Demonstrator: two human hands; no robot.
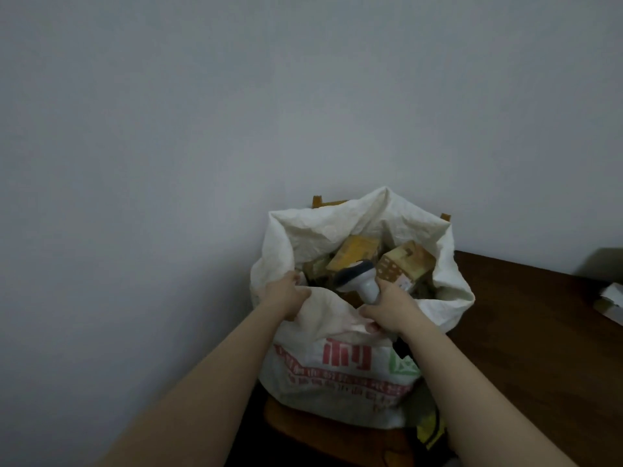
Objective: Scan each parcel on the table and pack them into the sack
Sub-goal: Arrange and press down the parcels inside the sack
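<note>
Bare grey wall (168, 129), dark wooden table (539, 332) to the right. The white woven sack with red print (337, 375) stands straight ahead, cardboard parcels (404, 264) inside. The left hand (286, 294) grips its near rim; the right hand (391, 308), nearer the table, holds a white handheld scanner (357, 278) against the rim.

The sack (337, 365) stands on a chair (303, 429), with the wall behind and the table (522, 332) to its right. The left hand (286, 294) grips the sack's near rim. Right of those fingers, the right hand (391, 310) holds the scanner (357, 281) over the opening. Beyond the fingers, inside the sack, lies a parcel (357, 254), with a second parcel (404, 264) to its right.
</note>
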